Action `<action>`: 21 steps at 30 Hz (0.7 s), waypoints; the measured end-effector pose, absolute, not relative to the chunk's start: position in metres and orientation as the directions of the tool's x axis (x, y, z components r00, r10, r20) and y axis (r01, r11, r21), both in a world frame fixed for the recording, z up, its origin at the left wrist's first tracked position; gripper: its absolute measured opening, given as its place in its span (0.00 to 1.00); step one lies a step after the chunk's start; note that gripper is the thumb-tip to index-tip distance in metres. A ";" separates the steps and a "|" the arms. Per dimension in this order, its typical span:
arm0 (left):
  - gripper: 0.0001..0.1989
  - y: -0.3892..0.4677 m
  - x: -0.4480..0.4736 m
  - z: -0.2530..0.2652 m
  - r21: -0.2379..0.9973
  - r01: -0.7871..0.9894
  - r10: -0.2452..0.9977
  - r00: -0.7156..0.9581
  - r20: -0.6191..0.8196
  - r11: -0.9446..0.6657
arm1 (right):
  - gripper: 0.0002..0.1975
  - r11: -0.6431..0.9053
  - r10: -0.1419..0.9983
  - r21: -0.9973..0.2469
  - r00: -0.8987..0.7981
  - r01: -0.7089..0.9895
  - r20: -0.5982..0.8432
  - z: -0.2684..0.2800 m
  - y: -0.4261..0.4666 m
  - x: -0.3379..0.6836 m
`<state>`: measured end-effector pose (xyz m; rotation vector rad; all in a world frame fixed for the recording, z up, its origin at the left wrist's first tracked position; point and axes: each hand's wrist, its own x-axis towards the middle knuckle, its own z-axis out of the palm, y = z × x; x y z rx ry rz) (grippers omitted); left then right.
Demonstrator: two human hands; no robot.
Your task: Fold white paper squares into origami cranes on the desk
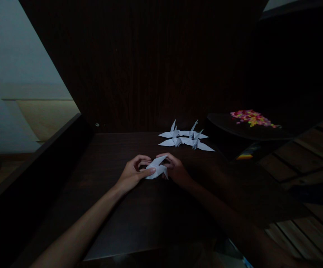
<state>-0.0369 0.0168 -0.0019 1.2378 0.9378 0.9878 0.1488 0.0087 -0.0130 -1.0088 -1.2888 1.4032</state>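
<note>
A white folded paper crane (pixel 158 172) is held between my hands, just above the dark desk top. My left hand (pixel 133 170) grips its left side, the thumb pressed flat on the paper and the fingers curled behind. On the other side my right hand (pixel 177 170) has its fingers bent around the crane's back and right edge; part of those fingers is hidden behind the paper. Beyond my hands, several finished-looking white paper cranes (pixel 179 141) stand close together in two rows, wings spread and touching or nearly so.
The dark wooden desk (pixel 117 219) has a raised side board (pixel 38 152) on the left and a tall back panel (pixel 150 67). To the right, a rounded shelf (pixel 220 121) carries a heap of small pink, red and yellow pieces (pixel 252 118). The light is dim.
</note>
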 end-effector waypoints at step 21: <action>0.24 0.017 -0.036 -0.005 0.995 -0.042 0.942 0.330 -0.067 0.086 | 0.20 0.100 0.983 -0.994 -0.154 -0.042 0.105 -0.015 0.008 0.150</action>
